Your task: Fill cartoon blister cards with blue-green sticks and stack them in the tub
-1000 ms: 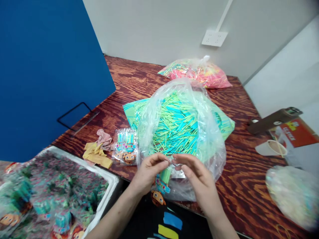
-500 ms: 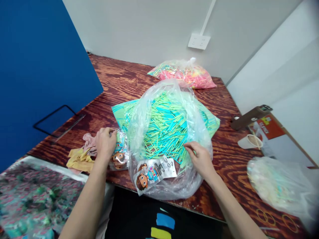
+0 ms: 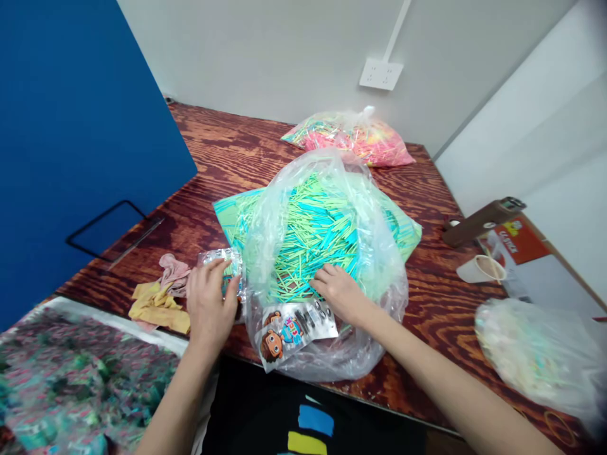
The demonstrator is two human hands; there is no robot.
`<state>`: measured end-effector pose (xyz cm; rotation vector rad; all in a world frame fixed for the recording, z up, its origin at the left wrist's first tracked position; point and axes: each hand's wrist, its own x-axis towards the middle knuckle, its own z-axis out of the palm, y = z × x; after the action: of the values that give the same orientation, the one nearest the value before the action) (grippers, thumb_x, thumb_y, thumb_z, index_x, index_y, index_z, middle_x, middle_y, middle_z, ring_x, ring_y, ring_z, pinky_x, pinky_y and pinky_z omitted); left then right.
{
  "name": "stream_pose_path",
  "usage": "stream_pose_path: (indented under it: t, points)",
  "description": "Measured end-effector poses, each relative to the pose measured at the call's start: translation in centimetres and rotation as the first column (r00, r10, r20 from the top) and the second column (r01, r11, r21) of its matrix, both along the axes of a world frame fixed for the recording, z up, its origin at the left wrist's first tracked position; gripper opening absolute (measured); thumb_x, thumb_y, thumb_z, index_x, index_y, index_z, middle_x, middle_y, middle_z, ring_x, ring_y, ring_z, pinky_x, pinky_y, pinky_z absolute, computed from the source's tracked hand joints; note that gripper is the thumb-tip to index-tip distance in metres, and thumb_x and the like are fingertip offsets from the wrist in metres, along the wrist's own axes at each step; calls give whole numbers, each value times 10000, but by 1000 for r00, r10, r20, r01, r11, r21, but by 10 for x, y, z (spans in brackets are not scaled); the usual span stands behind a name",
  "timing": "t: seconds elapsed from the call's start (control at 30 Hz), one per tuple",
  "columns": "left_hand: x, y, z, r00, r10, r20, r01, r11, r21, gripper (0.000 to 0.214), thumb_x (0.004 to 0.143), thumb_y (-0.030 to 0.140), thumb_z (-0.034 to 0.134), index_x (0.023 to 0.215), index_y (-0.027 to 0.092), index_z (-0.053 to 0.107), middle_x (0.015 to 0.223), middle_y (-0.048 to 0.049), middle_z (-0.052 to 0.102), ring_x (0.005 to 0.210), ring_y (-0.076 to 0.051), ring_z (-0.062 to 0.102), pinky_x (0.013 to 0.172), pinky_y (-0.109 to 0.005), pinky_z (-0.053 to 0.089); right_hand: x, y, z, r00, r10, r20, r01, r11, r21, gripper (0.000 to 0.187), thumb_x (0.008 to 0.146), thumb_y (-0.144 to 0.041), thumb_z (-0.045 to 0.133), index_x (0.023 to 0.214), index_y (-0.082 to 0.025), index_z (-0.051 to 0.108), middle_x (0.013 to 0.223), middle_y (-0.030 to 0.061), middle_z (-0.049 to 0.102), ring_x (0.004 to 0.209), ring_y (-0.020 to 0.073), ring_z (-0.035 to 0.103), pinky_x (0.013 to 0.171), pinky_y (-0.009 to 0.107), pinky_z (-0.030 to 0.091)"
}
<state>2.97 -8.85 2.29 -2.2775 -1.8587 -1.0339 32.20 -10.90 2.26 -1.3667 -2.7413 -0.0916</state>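
A clear plastic bag [image 3: 382, 253] stands wide at the mouth on the table, full of thin green and blue sticks [image 3: 317, 221]. My right hand [image 3: 339, 292] is inside its mouth, fingers bent and close together against the sticks; whatever is between them is hidden. Printed silver packets [image 3: 289, 338] with a cartoon face lie across the bag's near rim. To the left of the bag, my left hand [image 3: 211, 300] rests over more silver packets [image 3: 232, 262]. Its fingers are spread and partly cover them.
Pink and yellow cloths [image 3: 161, 306] lie at the left. A tied bag of coloured sticks [image 3: 353, 136] sits by the wall. At the right are a paper cup [image 3: 480, 270], a brown cylinder [image 3: 484, 221], a cloudy plastic bag [image 3: 531, 354] and a rubber band [image 3: 559, 428].
My right hand has moved left across the sticks, from the bag's right side towards its middle. My left hand has shifted slightly down and right and spread its fingers over the packets.
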Motion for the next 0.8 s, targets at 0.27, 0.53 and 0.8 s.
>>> stream_pose_path:
  t: [0.27,0.53,0.8]
  points:
    - [3,-12,-30,991,-83,-104,75,995,-70,350,939,312,492,1255,182,562,1262,-161,570,1178,-327,512,1007,-495,402,-15,13,-8,984,65,166,-76,995,61,151,926,-120,476,972,-123,620,950,123,605,944,277,471,873,425,317]
    - [1,-15,-16,994,-92,-55,88,994,-65,306,938,303,513,1209,178,583,1261,-151,578,1176,-319,519,1014,-486,408,-13,19,-19,997,-6,75,-4,992,124,156,943,-155,468,882,-154,612,882,108,596,860,263,457,815,397,331]
    - [23,-20,8,988,-146,47,148,988,-32,289,934,269,521,1201,185,589,1284,-146,560,1209,-306,503,1026,-486,405,1,38,-2,920,-209,-332,234,971,39,229,993,-199,371,1000,-169,597,1020,125,623,948,264,488,826,373,370]
